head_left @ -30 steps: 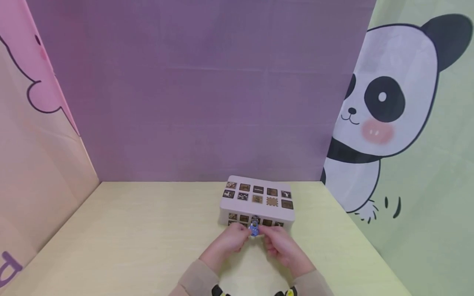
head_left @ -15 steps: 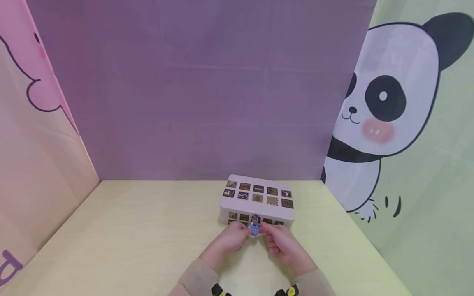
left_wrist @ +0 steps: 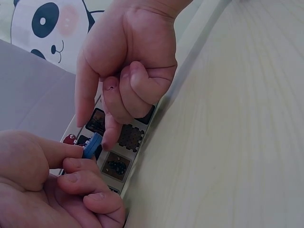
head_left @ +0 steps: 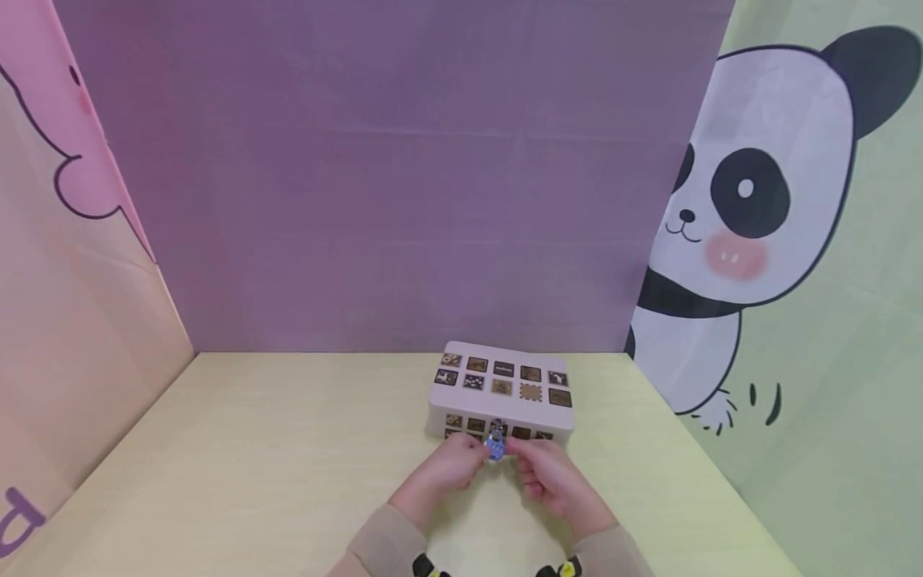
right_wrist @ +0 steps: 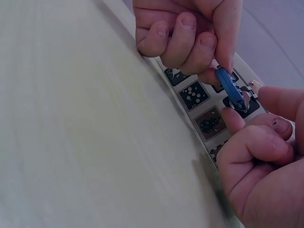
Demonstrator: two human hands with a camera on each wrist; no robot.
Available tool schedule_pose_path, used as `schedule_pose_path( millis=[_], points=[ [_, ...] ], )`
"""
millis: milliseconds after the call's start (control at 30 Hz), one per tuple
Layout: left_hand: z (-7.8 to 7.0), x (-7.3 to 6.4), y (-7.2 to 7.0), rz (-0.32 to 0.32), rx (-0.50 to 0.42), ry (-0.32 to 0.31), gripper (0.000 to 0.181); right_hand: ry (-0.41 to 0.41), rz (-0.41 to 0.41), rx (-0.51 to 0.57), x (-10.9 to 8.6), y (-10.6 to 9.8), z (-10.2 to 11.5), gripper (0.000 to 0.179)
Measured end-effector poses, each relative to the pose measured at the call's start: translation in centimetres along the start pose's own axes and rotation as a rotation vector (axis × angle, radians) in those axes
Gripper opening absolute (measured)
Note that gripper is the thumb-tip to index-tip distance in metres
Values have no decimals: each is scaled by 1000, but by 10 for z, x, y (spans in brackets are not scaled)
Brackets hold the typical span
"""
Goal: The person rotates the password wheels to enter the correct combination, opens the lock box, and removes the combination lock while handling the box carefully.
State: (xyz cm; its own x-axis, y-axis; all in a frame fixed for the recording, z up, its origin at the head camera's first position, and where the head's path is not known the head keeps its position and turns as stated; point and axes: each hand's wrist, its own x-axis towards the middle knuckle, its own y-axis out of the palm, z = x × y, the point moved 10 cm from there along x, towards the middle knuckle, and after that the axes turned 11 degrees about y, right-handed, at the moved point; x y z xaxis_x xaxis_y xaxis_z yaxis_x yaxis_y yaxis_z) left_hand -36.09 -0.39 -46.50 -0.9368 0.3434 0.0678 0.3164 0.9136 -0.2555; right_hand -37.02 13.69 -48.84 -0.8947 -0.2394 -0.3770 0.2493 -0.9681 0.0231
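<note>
A small blue padlock [head_left: 495, 447] hangs at the front latch of a pale tin box [head_left: 497, 409] printed with dark square pictures. My left hand [head_left: 456, 462] pinches the padlock [right_wrist: 229, 88] by one side between thumb and index finger, its other fingers curled. From the opposite side my right hand [head_left: 551, 474] reaches in. Its thumb and index finger stand apart, the index fingertip [right_wrist: 233, 119] right at the padlock's edge and the thumb near the metal latch [right_wrist: 251, 90]. The right hand's remaining fingers are curled into the palm. The padlock's face is mostly turned away in the wrist views.
The box stands toward the back of a light wooden table [head_left: 288, 449]. Behind it rises a purple cloth wall [head_left: 404, 176]. A panda print [head_left: 764, 176] covers the right side wall, and a pink cartoon figure is on the left one.
Both hands stay at the padlock. The right index finger and thumb shift slightly beside it; the padlock's tilt changes a little. The box stays in place.
</note>
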Motion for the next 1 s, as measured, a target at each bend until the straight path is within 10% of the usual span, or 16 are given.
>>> schedule_pose_path(
  millis=[1000],
  points=[
    [-1,1,2,3,18,22,29,-38,62,-48,-1,13,1,26]
  ],
)
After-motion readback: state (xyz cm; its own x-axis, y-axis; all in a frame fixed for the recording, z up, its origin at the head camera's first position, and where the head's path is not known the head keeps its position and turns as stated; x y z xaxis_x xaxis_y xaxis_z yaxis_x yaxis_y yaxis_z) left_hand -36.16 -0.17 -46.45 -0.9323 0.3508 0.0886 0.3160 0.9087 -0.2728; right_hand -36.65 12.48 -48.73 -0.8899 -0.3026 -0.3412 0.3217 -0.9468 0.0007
